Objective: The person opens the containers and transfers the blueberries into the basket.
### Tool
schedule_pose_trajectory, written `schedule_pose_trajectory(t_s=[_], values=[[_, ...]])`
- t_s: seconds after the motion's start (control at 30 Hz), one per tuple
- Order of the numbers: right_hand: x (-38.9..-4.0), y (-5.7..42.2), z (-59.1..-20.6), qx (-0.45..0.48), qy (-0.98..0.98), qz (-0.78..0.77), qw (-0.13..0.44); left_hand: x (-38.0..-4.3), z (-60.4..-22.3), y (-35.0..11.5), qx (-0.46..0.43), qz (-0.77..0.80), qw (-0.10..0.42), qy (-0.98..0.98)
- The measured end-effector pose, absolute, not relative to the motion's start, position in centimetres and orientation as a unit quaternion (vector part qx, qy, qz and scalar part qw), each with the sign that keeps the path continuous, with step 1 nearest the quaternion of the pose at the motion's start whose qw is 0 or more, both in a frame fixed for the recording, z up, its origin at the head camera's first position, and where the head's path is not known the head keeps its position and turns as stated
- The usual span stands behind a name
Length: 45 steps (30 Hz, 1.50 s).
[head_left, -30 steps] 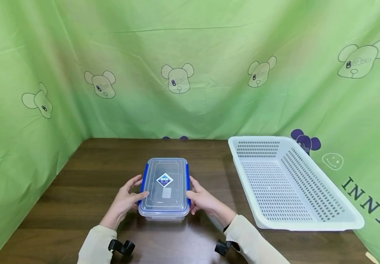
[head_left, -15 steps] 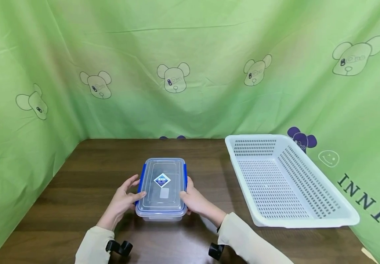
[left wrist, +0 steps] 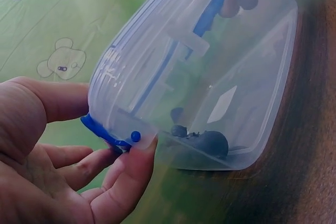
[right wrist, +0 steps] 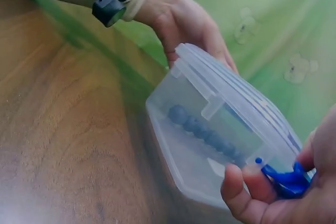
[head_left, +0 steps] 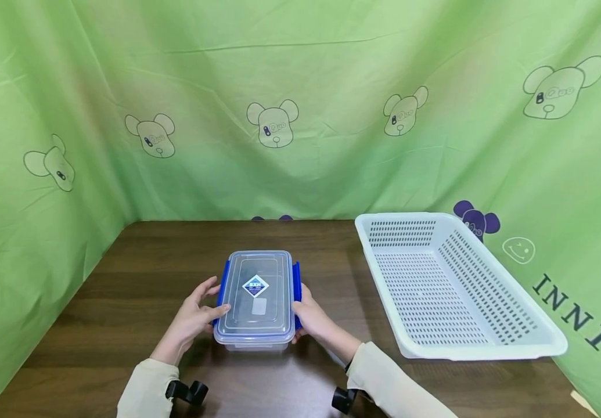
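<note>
My left hand (head_left: pixel 190 318) grips the box (head_left: pixel 256 298), bracing it; my right hand (head_left: pixel 313 318) pinches the blue clip (head_left: pixel 297 281), which I should work evenly, without jerking.

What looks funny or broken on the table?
One thing looks odd: the blue clip on the right side of the plastic box juts outward instead of lying flat against the edge. The person's right hand is gripping it. I see nothing spilled or broken.
</note>
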State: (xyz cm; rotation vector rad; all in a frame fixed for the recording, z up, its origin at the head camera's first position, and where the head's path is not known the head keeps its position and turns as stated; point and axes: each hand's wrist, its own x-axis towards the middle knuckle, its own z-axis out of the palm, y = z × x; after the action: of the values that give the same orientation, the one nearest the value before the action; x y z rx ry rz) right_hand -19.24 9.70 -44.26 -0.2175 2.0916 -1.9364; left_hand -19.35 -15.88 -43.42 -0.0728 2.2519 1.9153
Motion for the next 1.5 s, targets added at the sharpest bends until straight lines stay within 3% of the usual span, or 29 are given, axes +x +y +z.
schedule_pose_trajectory(t_s=[0.33, 0.53, 0.77, 1.5], values=[[-19.4, 12.6, -45.1, -0.056, 0.632, -0.739, 0.225, -19.6, -44.1, -16.5, 0.006, 0.66, 0.122, 0.741], [-19.1, 12.7, -44.4, -0.033, 0.722, -0.672, 0.16, -19.9, -44.6, -17.9, 0.032, 0.684, 0.162, 0.711], [-19.2, 11.2, -43.5, -0.084, 0.766, -0.628, 0.109, -20.8, -44.6, -18.8, 0.052, 0.691, 0.183, 0.698], [-19.8, 11.5, -44.3, -0.129, 0.708, -0.675, 0.162, -22.1, -45.3, -18.6, 0.051, 0.705, 0.184, 0.683]])
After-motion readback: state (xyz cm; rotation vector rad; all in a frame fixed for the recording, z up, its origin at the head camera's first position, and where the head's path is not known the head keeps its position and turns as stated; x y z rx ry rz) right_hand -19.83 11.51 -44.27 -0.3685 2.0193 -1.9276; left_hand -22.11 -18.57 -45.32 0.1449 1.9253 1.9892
